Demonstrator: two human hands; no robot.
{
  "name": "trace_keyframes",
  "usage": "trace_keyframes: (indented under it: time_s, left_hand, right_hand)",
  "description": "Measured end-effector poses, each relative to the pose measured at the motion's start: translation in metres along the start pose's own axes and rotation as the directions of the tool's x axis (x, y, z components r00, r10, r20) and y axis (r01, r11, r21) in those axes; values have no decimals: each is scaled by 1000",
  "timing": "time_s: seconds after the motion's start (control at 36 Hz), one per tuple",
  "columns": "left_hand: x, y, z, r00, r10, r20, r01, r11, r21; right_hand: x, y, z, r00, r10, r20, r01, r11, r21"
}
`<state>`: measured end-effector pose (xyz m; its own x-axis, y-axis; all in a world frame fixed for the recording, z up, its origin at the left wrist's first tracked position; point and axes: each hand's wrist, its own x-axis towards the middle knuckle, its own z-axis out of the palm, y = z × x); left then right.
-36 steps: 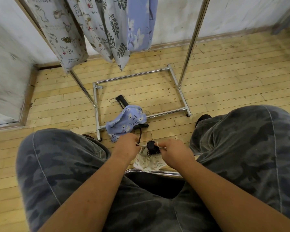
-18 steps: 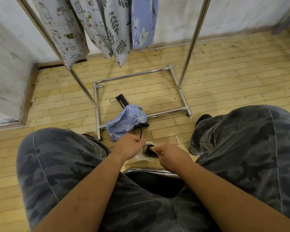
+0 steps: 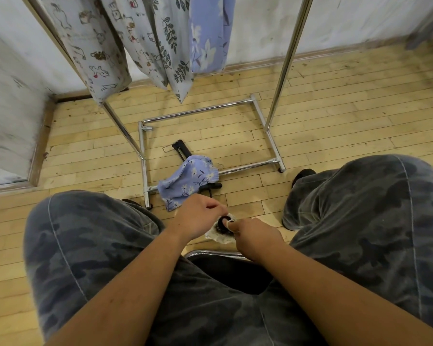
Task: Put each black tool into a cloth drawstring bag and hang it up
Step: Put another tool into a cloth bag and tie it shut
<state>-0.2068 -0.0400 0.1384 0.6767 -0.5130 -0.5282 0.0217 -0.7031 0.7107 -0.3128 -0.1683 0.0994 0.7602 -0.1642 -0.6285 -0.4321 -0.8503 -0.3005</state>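
Wooden floor point(image 3: 335, 101) runs ahead to a pale wall, with a chrome rack point(image 3: 286, 61) standing on it and printed bags point(image 3: 160, 46) hanging from above the frame. Low between the knees, the hands hold a white bag point(image 3: 219, 237) whose mouth faces up, with a black tool point(image 3: 221, 224) showing inside. The left hand point(image 3: 198, 218) curls its fingers at the near-left rim; the right hand point(image 3: 254, 236) pinches a cord point(image 3: 229, 221) looped over one finger. The bag hangs below both hands with its long axis roughly vertical. The hanging place lies up and ahead, probably nearer the left hand. A second tool point(image 3: 181, 151) lies ahead under a blue bag point(image 3: 188, 181).
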Motion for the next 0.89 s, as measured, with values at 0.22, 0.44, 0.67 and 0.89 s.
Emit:
trace_keyframes:
  time_s: [0.22,0.44,0.67,0.89]
  left_hand:
    - [1,3,-4,997,-32,-63,24,992,-121]
    - [1,2,0,998,-57,-30,55,997,-58]
    - [1,4,0,999,-45,26,48,993,-109]
    - [3,4,-1,998,25,55,-17,990,-143]
  right_hand:
    - [-1,3,-6,998,-49,-40,60,931,361]
    - [-4,0,-27,998,-54,-29,55,595,802]
    - [-12,-9,-23,989,-137,53,31,548,836]
    - [-11,-6,-24,982,-189,3,103,549,830]
